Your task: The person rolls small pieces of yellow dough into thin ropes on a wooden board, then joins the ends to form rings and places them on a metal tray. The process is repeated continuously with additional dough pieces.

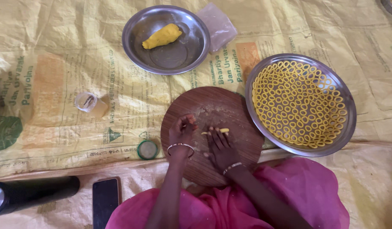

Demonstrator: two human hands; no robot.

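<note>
Centrally, a thin short strip of yellow dough (216, 132) lies on a round brown wooden board (230, 110), just at the fingertips of the right hand (221, 148), which rests flat and spread on the board, fingers extended over the strip, gripping nothing. Left hand (182, 131) sits just beside it on the same board, fingers curled inward at the tips; whether it pinches a bit of dough cannot be told. Both wrists carry a thin metal bangle. Board rests on a yellow printed woven sheet (56, 63) spread on the floor. Right of the board, touching its edge, a large round steel plate (348, 127) filled with many small yellow dough rings (298, 104) laid in close rows. Beyond the board, a smaller steel dish (196, 51) holding a yellow lump of dough (162, 36), with a clear plastic bag (218, 25) beside it. Left of the board: a small clear glass cup (87, 102) and a small round green-rimmed lid (147, 149). Near edge: a dark phone (105, 199) and a black cylindrical flask (32, 194) lying on its side. Pink cloth (306, 191) covers the person's lap.
</note>
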